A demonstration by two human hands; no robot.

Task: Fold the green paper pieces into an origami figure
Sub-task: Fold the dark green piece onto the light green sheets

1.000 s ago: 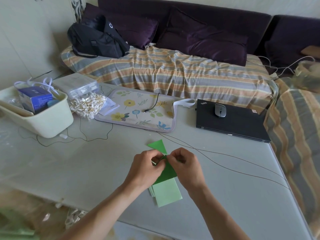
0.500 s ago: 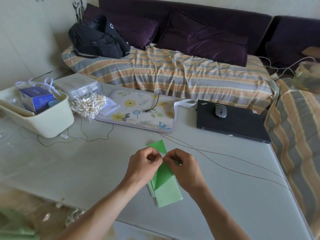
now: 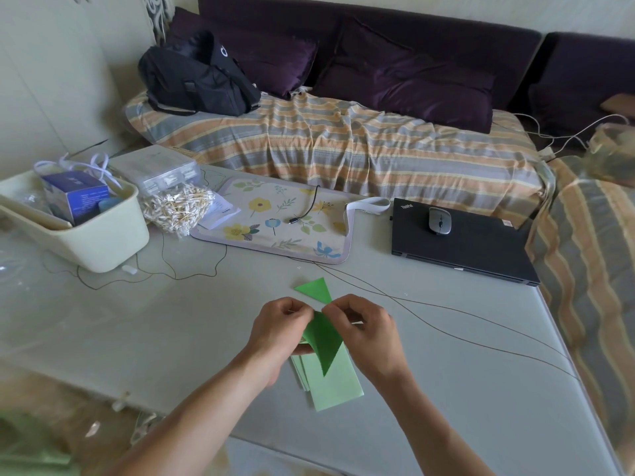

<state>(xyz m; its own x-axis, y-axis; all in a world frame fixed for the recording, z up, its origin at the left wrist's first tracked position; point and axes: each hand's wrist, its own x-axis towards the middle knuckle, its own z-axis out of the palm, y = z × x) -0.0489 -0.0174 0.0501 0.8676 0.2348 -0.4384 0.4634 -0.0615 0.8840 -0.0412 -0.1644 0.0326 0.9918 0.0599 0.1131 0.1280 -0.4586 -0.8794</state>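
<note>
A dark green folded paper piece (image 3: 323, 341) hangs point-down over the table, pinched at its top between my left hand (image 3: 280, 333) and my right hand (image 3: 366, 333). The two hands meet fingertip to fingertip above it. Under them lies a small stack of pale green paper sheets (image 3: 331, 383) flat on the grey table (image 3: 171, 338). A folded green triangle (image 3: 315, 289) rests on the table just beyond my hands.
A closed black laptop (image 3: 474, 252) with a grey mouse (image 3: 439, 220) sits at the right. A floral mat (image 3: 275, 221), a bag of cotton swabs (image 3: 178, 209) and a cream bin (image 3: 89, 231) stand at the back left. Thin wires (image 3: 446, 331) cross the table.
The dark green piece has been turned from lying slantwise to hanging with a narrow point downward. Both hands stayed over the pale stack, pinching its top.
</note>
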